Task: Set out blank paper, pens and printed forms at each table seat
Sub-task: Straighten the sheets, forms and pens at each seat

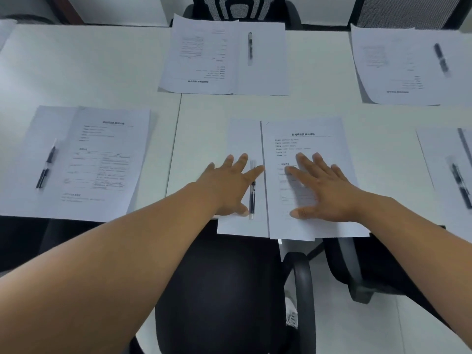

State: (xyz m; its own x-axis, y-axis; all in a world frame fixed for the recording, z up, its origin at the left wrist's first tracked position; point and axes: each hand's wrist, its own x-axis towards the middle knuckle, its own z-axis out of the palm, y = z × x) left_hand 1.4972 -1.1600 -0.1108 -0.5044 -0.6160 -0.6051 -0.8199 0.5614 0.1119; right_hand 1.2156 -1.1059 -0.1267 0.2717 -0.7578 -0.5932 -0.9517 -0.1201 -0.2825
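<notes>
At the near middle seat a blank sheet [242, 134] lies beside a printed form [306, 139] on the white table [204, 108]. A black pen [252, 192] rests on the blank sheet. My left hand [227, 185] lies flat on the blank sheet, fingers spread, partly over the pen. Flat on the form presses my right hand [321, 187], fingers apart. Both sheets hang a little over the table's front edge.
Other seats hold sets of paper, form and pen: near left [84, 159], far middle [224, 54], far right [408, 67], near right [449, 169]. Black office chairs stand below me [224, 290], to its right [357, 267] and across the table [240, 6].
</notes>
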